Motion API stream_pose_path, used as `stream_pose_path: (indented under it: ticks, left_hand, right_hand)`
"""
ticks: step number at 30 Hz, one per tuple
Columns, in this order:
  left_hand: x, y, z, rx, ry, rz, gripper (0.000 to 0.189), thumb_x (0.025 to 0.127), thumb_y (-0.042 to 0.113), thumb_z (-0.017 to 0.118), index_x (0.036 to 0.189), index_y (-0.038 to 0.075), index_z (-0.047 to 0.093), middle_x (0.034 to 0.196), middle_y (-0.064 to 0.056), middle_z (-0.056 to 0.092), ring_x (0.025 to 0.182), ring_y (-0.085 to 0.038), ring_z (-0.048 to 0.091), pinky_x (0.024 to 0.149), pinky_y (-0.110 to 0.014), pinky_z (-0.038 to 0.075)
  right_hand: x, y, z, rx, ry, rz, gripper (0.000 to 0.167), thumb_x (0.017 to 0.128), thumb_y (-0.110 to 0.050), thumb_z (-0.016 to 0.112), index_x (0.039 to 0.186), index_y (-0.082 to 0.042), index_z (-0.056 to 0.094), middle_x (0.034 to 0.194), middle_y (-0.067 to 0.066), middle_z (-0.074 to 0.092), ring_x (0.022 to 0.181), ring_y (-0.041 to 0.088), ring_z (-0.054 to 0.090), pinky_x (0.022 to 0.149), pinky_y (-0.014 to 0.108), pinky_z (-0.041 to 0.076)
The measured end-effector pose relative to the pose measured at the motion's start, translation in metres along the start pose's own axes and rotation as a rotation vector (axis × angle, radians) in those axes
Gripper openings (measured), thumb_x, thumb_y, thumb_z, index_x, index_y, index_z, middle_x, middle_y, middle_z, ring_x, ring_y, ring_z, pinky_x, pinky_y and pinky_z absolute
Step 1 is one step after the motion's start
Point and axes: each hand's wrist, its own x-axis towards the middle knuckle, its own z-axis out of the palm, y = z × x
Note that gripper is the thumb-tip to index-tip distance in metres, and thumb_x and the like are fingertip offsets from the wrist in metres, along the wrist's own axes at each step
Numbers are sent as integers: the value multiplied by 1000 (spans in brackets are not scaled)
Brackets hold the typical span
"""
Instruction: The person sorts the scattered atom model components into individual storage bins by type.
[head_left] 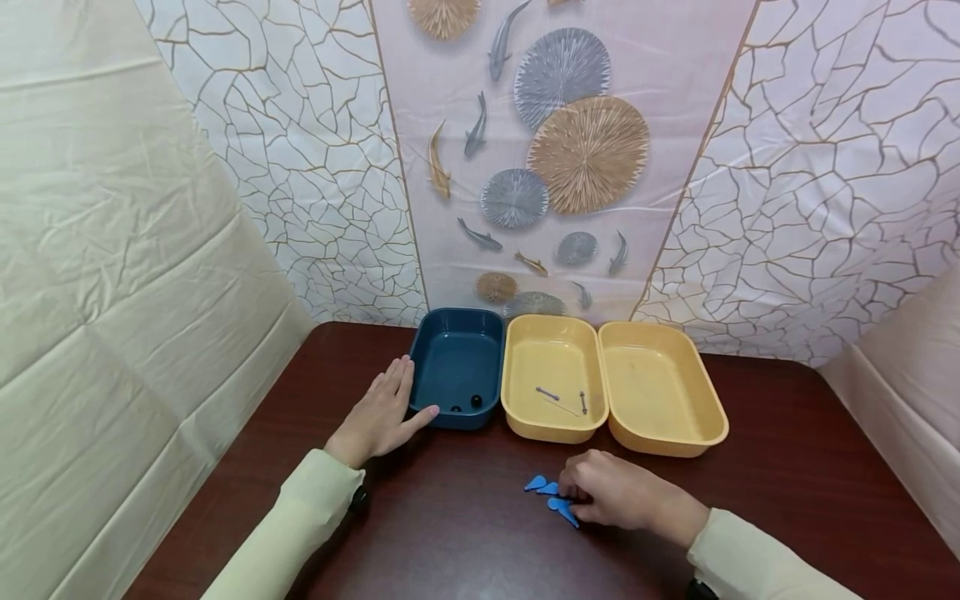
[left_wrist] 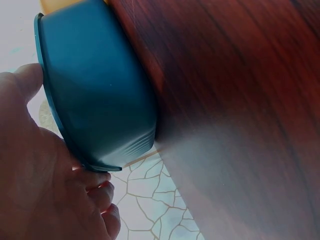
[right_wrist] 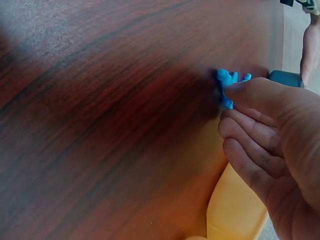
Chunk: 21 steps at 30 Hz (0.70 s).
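Observation:
My left hand (head_left: 378, 417) rests against the near left corner of a dark blue tray (head_left: 459, 321), its fingers straight along the outside and the thumb on the rim. In the left wrist view the tray's side wall (left_wrist: 100, 85) stands beside the palm. Two small black balls (head_left: 476, 401) lie inside the tray. Over the table, my right hand (head_left: 618, 492) pinches a small blue teardrop-shaped piece (right_wrist: 224, 77) between thumb and fingers, which partly hide it. More blue pieces (head_left: 536, 482) lie close by its fingertips, several in one loose cluster.
A yellow tray (head_left: 555, 322) next to the blue one contains two small purple rods (head_left: 547, 393) and a thin pale stick (head_left: 561, 407). Another yellow tray (head_left: 660, 383) stands to its right. All three line the back of the dark wooden table (head_left: 450, 533), before a patterned cloth.

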Motion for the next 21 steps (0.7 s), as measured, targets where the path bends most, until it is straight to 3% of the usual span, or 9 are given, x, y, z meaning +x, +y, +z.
stream_pose_path:
  ticks: [21]
  left_hand:
    - [0, 0, 1, -2, -6, -6, 97, 106, 62, 47, 167, -6, 12, 177, -24, 11, 165, -43, 14, 134, -58, 17]
  right_hand:
    - [3, 2, 6, 27, -13, 79, 16, 86, -4, 81, 83, -17, 72, 76, -9, 62, 67, -6, 53, 58, 12, 46]
